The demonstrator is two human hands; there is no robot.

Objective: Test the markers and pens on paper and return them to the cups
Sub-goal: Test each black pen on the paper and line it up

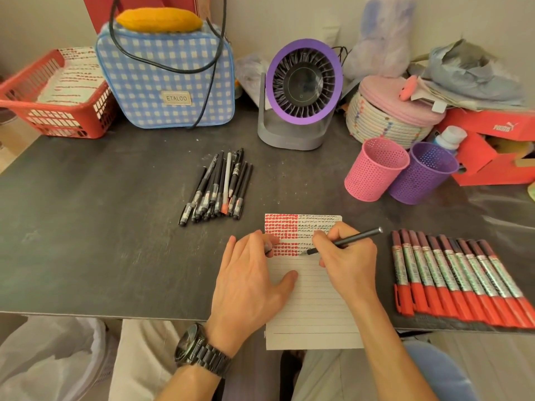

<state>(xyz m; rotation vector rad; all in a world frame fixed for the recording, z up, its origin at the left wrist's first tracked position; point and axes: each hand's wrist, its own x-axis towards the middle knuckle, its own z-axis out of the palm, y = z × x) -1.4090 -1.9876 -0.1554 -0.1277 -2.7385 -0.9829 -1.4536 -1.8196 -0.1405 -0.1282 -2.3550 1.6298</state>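
Pen (359, 236) midsection hidden inside right hand (348, 263)

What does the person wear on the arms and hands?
The left hand and right hand are bare, without gloves or visible rings. A dark watch with a metal link band sits on the left wrist. No sleeves show on either forearm.

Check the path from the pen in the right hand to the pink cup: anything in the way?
Nothing visible does. Only bare table lies between the pen in the right hand and the pink cup; the red markers lie right of that line.
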